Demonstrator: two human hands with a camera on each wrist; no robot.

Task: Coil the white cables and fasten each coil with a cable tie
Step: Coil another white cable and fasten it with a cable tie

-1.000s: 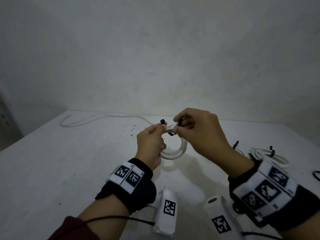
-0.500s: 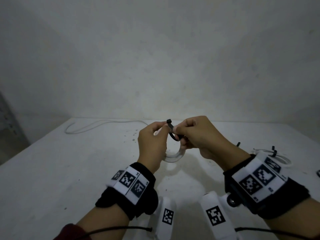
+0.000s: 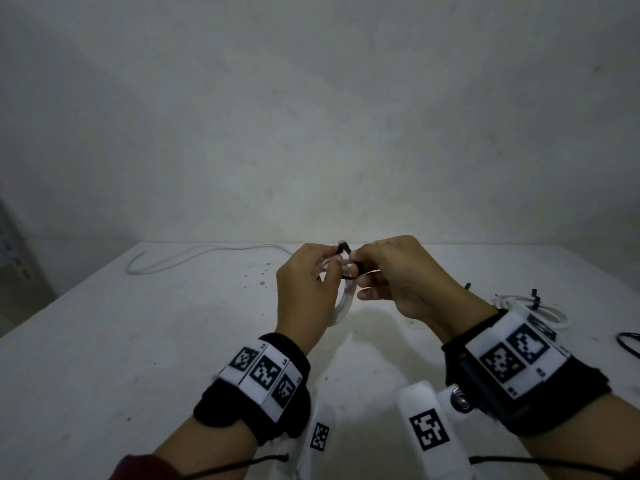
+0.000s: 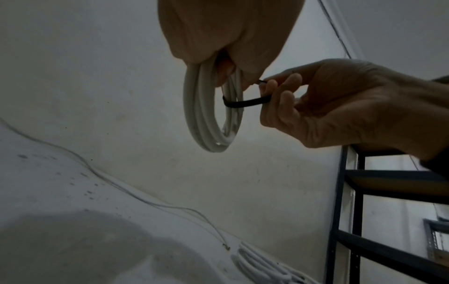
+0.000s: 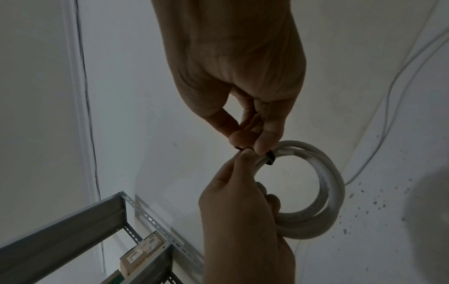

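Above the table, my left hand (image 3: 334,256) grips a coil of white cable (image 3: 346,301), which hangs edge-on below it. Its thumb and forefinger also pinch the head end of a black cable tie (image 3: 343,250). The tie (image 4: 245,102) loops around one side of the coil (image 4: 201,115). My right hand (image 3: 360,270) pinches the tie's other end, fingertip to fingertip with the left. In the right wrist view the tie (image 5: 270,158) crosses the coil (image 5: 332,184) just beside both hands' fingertips. Whether the tail is through the head is hidden.
A loose white cable (image 3: 194,258) lies at the back left of the white table (image 3: 121,341). Tied white coils (image 3: 530,304) sit at the right, with a black cable (image 3: 628,344) at the right edge. Metal shelving (image 4: 359,192) stands beside the table.
Both hands have closed in on each other and the coil has turned from a wide ring to edge-on. The tie's two ends have come together at the fingertips.
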